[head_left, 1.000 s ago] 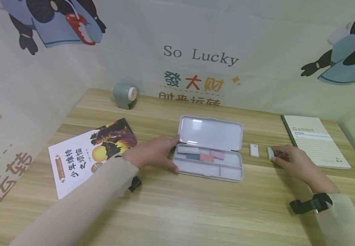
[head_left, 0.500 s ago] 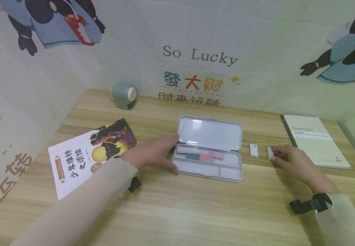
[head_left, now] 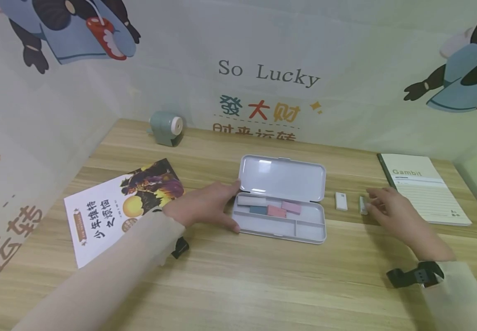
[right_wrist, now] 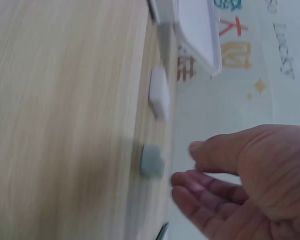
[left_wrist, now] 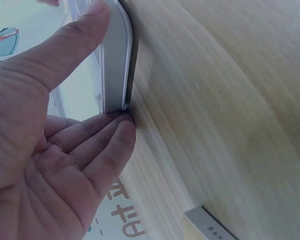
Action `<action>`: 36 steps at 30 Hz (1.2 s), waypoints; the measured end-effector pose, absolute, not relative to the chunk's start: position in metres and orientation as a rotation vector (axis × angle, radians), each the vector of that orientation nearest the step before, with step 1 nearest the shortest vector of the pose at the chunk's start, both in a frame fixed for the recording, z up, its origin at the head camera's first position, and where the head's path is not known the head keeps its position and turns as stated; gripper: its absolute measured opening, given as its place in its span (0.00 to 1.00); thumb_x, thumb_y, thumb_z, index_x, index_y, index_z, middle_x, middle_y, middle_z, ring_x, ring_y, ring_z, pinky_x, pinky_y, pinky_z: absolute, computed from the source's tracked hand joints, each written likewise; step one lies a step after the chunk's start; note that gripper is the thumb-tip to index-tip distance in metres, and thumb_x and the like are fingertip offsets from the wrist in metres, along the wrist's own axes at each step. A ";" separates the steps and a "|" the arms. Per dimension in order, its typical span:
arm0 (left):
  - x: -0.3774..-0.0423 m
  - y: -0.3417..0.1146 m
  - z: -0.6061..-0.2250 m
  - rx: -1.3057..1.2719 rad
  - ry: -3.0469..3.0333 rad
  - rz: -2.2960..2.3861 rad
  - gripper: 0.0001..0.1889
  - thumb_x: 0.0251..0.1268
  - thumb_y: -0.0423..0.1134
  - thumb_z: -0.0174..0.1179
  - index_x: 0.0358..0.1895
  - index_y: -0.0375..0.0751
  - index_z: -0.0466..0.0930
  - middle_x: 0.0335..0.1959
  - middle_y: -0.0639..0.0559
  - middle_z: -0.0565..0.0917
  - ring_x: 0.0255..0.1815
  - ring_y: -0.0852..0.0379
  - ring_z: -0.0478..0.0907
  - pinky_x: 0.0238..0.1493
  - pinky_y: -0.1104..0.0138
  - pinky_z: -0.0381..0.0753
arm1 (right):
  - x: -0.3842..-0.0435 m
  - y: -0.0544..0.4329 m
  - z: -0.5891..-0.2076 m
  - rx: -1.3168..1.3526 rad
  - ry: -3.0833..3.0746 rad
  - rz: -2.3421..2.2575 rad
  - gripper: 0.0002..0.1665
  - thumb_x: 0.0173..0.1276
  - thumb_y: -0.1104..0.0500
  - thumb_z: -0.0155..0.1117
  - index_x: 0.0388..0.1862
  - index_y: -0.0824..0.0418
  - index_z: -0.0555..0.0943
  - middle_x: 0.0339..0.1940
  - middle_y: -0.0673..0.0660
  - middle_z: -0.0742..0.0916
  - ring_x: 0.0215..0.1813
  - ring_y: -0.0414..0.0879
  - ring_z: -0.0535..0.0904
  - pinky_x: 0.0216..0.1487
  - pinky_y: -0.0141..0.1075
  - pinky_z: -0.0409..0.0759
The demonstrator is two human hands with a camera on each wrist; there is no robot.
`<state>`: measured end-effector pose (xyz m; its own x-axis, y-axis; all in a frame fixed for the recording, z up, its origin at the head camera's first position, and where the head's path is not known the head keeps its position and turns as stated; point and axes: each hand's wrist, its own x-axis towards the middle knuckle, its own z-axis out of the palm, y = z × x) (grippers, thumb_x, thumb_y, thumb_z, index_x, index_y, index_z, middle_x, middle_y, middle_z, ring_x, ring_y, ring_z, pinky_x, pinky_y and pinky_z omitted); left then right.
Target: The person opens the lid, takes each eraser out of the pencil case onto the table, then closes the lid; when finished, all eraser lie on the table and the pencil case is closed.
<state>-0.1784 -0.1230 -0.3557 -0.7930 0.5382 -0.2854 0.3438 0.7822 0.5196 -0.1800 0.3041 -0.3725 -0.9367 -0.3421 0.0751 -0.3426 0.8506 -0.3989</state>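
An open white pencil case (head_left: pixel 310 234) lies mid-table, with several eraser-like blocks in its back compartment: one white (head_left: pixel 252 202), one blue (head_left: pixel 258 210), one pink (head_left: pixel 277 211) and one mauve (head_left: pixel 291 208). My left hand (head_left: pixel 205 204) rests against the case's left end, thumb at the front corner and fingers at the hinge corner. Right of the case lies a white eraser (head_left: pixel 341 201). Beside it, a small pale green eraser (right_wrist: pixel 152 161) is on the table. My right hand (head_left: pixel 393 218) hovers next to it, fingers loosely bent and thumb apart, holding nothing.
A book (head_left: pixel 98 216) lies left, partly under my left forearm. A blue-grey pencil sharpener (head_left: pixel 166 128) stands at the back left. The Gambit notebook (head_left: pixel 433 195) lies behind my right hand. A printed cloth wall (head_left: pixel 180 46) borders the table's back.
My right hand has let go of the pale green eraser, its fingers lifting off and spreading slightly to the right. My left hand and the pencil case have stayed put.
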 end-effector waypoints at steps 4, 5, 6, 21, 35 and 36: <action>-0.179 -0.123 -0.356 0.674 2.558 0.621 0.61 0.56 0.51 0.80 0.85 0.34 0.47 0.80 0.40 0.69 0.77 0.49 0.71 0.83 0.54 0.67 | -0.178 0.283 -0.367 0.645 -2.927 0.632 0.22 0.76 0.69 0.62 0.64 0.80 0.75 0.54 0.79 0.83 0.49 0.69 0.86 0.49 0.59 0.88; -0.179 -0.123 -0.356 0.676 2.559 0.620 0.61 0.56 0.51 0.80 0.85 0.34 0.47 0.80 0.40 0.70 0.77 0.49 0.71 0.83 0.54 0.68 | -0.178 0.276 -0.365 0.684 -2.909 0.639 0.21 0.75 0.69 0.63 0.63 0.79 0.76 0.54 0.77 0.84 0.49 0.68 0.86 0.49 0.57 0.89; -0.179 -0.122 -0.357 0.680 2.559 0.618 0.61 0.56 0.51 0.80 0.85 0.34 0.47 0.80 0.40 0.70 0.77 0.49 0.71 0.83 0.54 0.67 | -0.177 0.270 -0.364 0.727 -2.892 0.644 0.21 0.75 0.69 0.63 0.62 0.78 0.77 0.53 0.76 0.85 0.48 0.66 0.87 0.49 0.56 0.89; -0.179 -0.124 -0.359 0.682 2.563 0.624 0.61 0.56 0.50 0.80 0.85 0.34 0.48 0.80 0.40 0.69 0.79 0.48 0.70 0.83 0.55 0.67 | -0.174 0.194 -0.368 1.230 -2.869 0.716 0.23 0.72 0.73 0.63 0.65 0.65 0.82 0.58 0.60 0.89 0.61 0.56 0.85 0.62 0.52 0.86; -0.179 -0.124 -0.357 0.669 2.558 0.639 0.60 0.56 0.50 0.80 0.85 0.35 0.49 0.81 0.41 0.69 0.79 0.48 0.70 0.83 0.54 0.67 | -0.178 0.171 -0.375 1.371 -2.853 0.648 0.21 0.77 0.66 0.62 0.66 0.55 0.84 0.59 0.51 0.91 0.55 0.45 0.83 0.55 0.41 0.85; -0.179 -0.124 -0.357 0.664 2.558 0.639 0.60 0.57 0.50 0.80 0.85 0.35 0.49 0.81 0.41 0.69 0.79 0.48 0.69 0.83 0.54 0.67 | -0.178 0.171 -0.374 1.374 -2.855 0.641 0.22 0.77 0.65 0.62 0.66 0.55 0.84 0.59 0.50 0.91 0.55 0.45 0.83 0.55 0.41 0.85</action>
